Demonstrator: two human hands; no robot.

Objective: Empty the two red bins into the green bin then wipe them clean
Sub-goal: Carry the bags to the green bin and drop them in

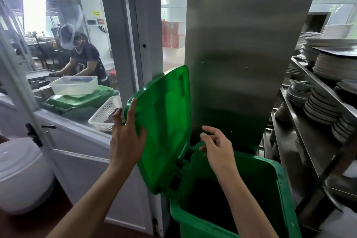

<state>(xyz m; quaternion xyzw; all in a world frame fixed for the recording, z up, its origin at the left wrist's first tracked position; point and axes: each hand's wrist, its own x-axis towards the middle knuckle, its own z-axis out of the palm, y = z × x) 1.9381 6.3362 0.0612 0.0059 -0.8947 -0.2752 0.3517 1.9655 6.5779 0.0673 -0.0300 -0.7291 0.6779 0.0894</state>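
Left of the green bin (270,189), a white lidded tub (21,174) sits low by the white door panel (81,150); beyond the glass, a white basket (105,115) rests on the sill. The left hand (125,137) grips the near edge of the bin's lid (164,121), fingers flat on its underside, thumb on top. The lid stands raised, hinged at the bin's back-left rim. The right hand (216,147) hovers above the bin's open mouth, fingers loosely spread, holding nothing. Behind the bin rises a steel panel (241,44). Right of the bin, steel shelves (309,141) crowded with stacked plates (322,108) stand close.
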